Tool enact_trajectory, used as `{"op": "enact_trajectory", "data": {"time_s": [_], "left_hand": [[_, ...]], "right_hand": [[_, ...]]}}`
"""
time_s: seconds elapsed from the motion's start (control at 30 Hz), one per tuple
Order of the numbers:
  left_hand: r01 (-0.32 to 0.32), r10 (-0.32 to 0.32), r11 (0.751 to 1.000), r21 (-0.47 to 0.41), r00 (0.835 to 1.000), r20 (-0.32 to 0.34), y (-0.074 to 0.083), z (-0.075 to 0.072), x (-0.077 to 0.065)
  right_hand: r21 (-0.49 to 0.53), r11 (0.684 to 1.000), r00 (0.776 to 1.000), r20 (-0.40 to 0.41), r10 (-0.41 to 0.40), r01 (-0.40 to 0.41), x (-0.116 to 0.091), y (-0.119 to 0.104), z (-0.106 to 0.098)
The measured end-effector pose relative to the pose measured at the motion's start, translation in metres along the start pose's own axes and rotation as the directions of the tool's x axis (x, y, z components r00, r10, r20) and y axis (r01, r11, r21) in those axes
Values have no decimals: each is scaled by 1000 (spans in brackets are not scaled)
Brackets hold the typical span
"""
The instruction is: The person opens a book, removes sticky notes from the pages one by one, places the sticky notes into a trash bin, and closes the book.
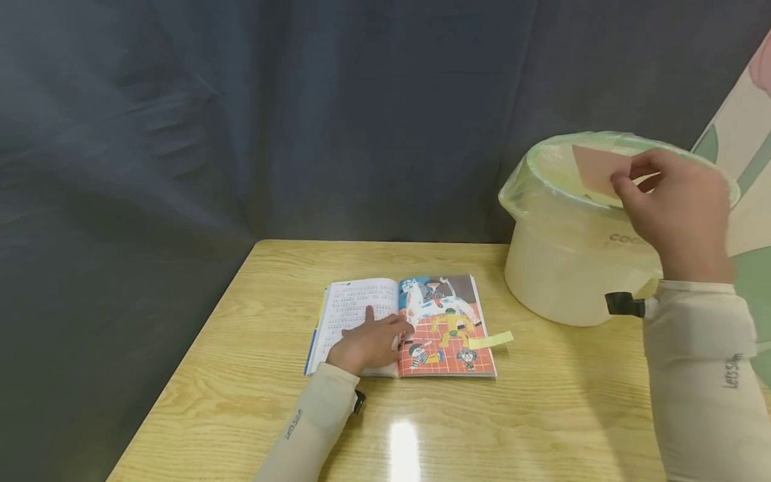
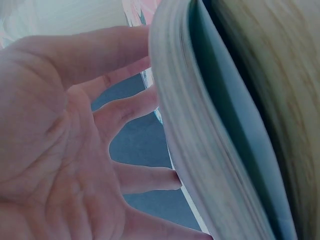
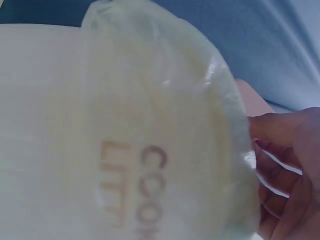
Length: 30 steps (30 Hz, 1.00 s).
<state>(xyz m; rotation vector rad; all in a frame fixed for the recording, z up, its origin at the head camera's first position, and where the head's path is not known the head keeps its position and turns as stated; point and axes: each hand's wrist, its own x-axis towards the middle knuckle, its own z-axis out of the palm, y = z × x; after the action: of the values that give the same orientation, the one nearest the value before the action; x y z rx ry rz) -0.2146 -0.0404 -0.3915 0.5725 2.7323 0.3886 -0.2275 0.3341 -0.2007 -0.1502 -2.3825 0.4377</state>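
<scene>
An illustrated book [image 1: 444, 348] lies spread on the table, printed text on its left page and a colourful picture on its right. My left hand [image 1: 370, 341] rests on it near the spine, fingers spread and fairly straight. In the left wrist view, the fingertips reach over the thick page edges [image 2: 200, 130]. A yellow paper strip [image 1: 496, 339] sticks out from the right page. Over the mouth of a cream bin [image 1: 560, 268], my right hand [image 1: 683, 201] pinches a pink piece of paper [image 1: 593, 164] between thumb and fingers. The bin wall partly hides that paper in the right wrist view.
A translucent bag [image 1: 518, 191] lines the bin and folds over its rim. The bin stands at the back right of the wooden table [image 1: 229, 375]. A dark curtain [image 1: 385, 120] hangs behind, and a patterned panel [image 1: 749, 167] is at the far right.
</scene>
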Motion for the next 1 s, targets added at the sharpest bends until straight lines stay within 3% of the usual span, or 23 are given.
{"op": "enact_trajectory", "data": {"time_s": [0.27, 0.5, 0.6, 0.7, 0.77, 0.87, 1.0], "left_hand": [[-10, 10, 1000, -21, 1000, -6, 3, -1, 3], [14, -14, 999, -33, 1000, 9, 5, 0, 6], [13, -13, 1000, -28, 1000, 8, 6, 0, 7], [12, -12, 1000, -19, 1000, 6, 5, 0, 8], [14, -14, 1000, -14, 1000, 6, 5, -1, 8], [8, -7, 1000, -10, 1000, 5, 4, 0, 9], [3, -3, 1000, -13, 1000, 5, 3, 3, 9]], "right_hand": [[-55, 998, 996, 85, 36, -31, 7, 7, 4], [-25, 999, 989, 149, 27, -23, 6, 11, 3], [-8, 1000, 995, 102, 2, -1, -1, 6, 3], [73, 994, 996, -3, -85, 85, -13, -4, 4], [139, 971, 979, -88, -183, 194, -23, -11, 7], [187, 910, 926, -149, -347, 371, -39, -21, 17], [195, 834, 856, -88, -509, 516, -63, -29, 40]]}}
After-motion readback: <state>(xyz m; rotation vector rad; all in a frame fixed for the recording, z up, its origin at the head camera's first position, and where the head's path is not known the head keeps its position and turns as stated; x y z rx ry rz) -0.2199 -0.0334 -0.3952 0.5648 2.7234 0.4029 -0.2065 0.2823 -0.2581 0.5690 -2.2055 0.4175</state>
